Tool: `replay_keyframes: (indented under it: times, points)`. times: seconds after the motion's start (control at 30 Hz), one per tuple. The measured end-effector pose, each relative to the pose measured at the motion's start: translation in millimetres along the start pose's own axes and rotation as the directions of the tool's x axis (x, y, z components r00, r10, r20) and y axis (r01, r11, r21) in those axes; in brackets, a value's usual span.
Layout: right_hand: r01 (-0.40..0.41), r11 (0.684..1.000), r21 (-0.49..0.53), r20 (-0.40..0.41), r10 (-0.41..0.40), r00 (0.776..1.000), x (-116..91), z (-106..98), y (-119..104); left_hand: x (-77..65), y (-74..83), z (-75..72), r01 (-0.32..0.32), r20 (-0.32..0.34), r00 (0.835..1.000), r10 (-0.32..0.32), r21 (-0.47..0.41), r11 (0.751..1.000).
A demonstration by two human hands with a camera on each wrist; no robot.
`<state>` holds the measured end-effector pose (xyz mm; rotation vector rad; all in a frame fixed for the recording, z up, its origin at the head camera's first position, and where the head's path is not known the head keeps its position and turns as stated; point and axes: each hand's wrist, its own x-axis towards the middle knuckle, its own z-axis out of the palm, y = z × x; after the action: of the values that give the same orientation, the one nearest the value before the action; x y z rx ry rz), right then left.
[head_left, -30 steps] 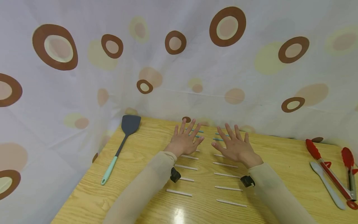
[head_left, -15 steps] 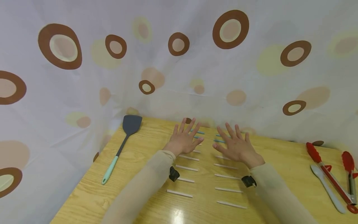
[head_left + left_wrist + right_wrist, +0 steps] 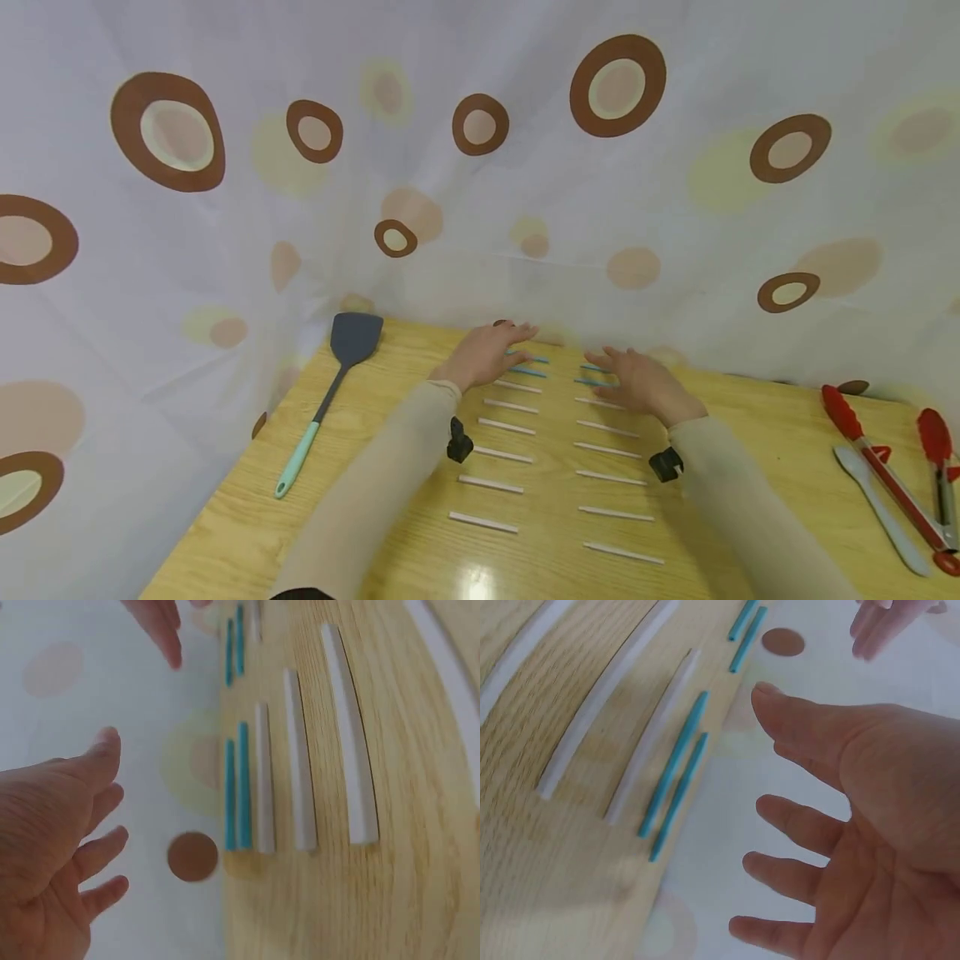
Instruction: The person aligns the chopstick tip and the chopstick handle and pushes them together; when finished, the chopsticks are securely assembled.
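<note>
My left hand (image 3: 483, 354) hovers over the far end of a left column of thin sticks, its fingers pointing inward. Opposite it, my right hand (image 3: 641, 383) is held over the far end of a similar right column. Neither holds anything; the wrist views show loosely bent, spread fingers, apart from the sticks. Each column has two blue sticks (image 3: 243, 787) at the far edge and several white sticks (image 3: 483, 523) nearer. In the right wrist view, two blue sticks (image 3: 673, 765) lie beside a white one (image 3: 652, 739). The right hand partly hides its column's far sticks in the head view.
A turner (image 3: 330, 400) with a dark head and mint handle lies at the left. On the right lie a grey spatula-like utensil (image 3: 881, 508) and red-tipped tongs (image 3: 885, 467). A patterned curtain (image 3: 525, 183) hangs behind the wooden table (image 3: 405, 358).
Both hands have turned from spread fingers pointing forward to fingers bent inward toward each other. More of the left column's white sticks now shows. The view has shifted slightly.
</note>
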<state>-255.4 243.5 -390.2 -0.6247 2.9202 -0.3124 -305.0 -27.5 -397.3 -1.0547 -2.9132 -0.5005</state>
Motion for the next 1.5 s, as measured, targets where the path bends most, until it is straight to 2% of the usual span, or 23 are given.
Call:
replay_keyframes:
  times: [0.13, 0.3, 0.43, 0.73, 1.07, 1.17, 1.33, 1.5]
  points:
    - [-0.037, 0.999, 0.032, 0.007, 0.037, 0.999, 8.7, 0.6, 11.3, 10.0, -13.0, 2.1, 0.045, -0.004, 0.999, -0.045, -0.05, 0.998]
    - [-0.073, 0.997, 0.028, 0.002, 0.073, 0.997, 15.5, 4.0, 23.1, 17.6, -27.0, 14.0, 0.103, -0.031, 0.994, -0.105, -0.057, 0.993]
    - [-0.086, 0.996, 0.019, -0.004, 0.086, 0.996, 18.4, 7.5, 30.0, 21.6, -31.8, 21.4, 0.12, -0.052, 0.991, -0.122, -0.045, 0.992]
    - [-0.095, 0.996, 0.0, -0.036, 0.095, 0.995, 24.3, 16.2, 41.0, 30.7, -26.7, 26.5, 0.124, -0.052, 0.991, -0.124, 0.001, 0.992]
    - [-0.14, 0.99, -0.008, -0.17, 0.137, 0.976, 36.2, 20.3, 49.4, 40.5, -22.4, 27.8, 0.128, -0.049, 0.991, -0.122, 0.156, 0.979]
    - [-0.157, 0.988, -0.002, -0.171, 0.154, 0.973, 38.4, 20.7, 48.7, 43.3, -20.8, 31.0, 0.145, -0.033, 0.989, -0.142, 0.18, 0.973]
    - [-0.172, 0.985, -0.002, -0.137, 0.17, 0.976, 42.3, 24.9, 47.5, 46.9, -19.1, 44.5, 0.169, 0.021, 0.984, -0.177, 0.214, 0.962]
    - [-0.164, 0.984, -0.072, -0.162, 0.151, 0.975, 46.4, 28.4, 44.4, 48.6, -17.5, 49.5, 0.185, -0.012, 0.982, -0.189, 0.28, 0.942]
